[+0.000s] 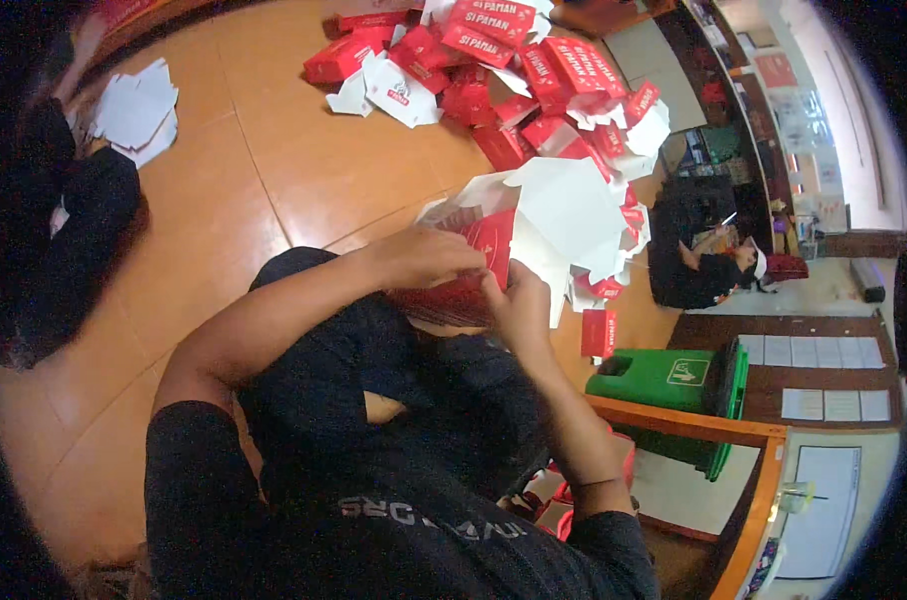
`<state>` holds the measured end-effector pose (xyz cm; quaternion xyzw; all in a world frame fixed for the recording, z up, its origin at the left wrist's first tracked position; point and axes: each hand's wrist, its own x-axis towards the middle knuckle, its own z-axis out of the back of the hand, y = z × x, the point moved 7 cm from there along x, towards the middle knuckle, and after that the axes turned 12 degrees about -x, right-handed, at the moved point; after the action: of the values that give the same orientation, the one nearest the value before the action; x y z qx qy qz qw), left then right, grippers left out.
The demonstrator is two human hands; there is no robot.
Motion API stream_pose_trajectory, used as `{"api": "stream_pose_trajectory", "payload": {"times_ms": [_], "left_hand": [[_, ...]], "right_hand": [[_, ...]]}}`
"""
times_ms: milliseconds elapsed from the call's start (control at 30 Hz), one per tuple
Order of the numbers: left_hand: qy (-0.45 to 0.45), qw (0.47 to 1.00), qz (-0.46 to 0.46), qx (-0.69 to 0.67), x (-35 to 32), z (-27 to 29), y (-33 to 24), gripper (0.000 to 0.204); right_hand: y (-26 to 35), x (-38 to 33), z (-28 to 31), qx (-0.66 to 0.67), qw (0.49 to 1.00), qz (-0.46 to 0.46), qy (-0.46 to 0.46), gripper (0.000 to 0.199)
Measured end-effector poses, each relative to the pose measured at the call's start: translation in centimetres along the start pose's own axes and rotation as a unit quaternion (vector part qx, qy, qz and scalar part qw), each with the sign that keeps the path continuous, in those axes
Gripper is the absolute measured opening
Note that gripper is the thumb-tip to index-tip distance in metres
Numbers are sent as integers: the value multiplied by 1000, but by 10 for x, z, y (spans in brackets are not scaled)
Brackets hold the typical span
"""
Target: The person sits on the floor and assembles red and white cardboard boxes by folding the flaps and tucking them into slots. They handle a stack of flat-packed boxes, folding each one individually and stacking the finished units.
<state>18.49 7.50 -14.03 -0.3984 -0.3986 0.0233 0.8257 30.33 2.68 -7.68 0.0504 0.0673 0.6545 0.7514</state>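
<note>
The tiled orange floor point(224, 200) carries a heap of red-and-white cartons point(534, 80), white flat sheets point(134, 108) and a green bin point(674, 385).

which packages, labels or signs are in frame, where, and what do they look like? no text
Carton: held by left hand and right hand, unfolded, red outside, white inside.
Pile of cartons: floor, top centre, folded red and white boxes.
White sheets: floor, upper left, flat stack.
Bin: right, green, with a white square label.
Posters: far wall, upper right, red and pale rectangles.
Paper sheets: wooden panel, right, white rectangles.
</note>
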Motion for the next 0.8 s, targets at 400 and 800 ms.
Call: {"api": "stream_pose_trajectory", "payload": {"times_ms": [400, 800], "left_hand": [[45, 999, 16, -2, 2, -11, 12, 12], [62, 980, -73, 173, 10, -9, 4, 8]], "right_hand": [[4, -8, -19, -32, 994, 3, -101, 26], [-14, 64, -13, -11, 994, -19, 111, 45]]}}
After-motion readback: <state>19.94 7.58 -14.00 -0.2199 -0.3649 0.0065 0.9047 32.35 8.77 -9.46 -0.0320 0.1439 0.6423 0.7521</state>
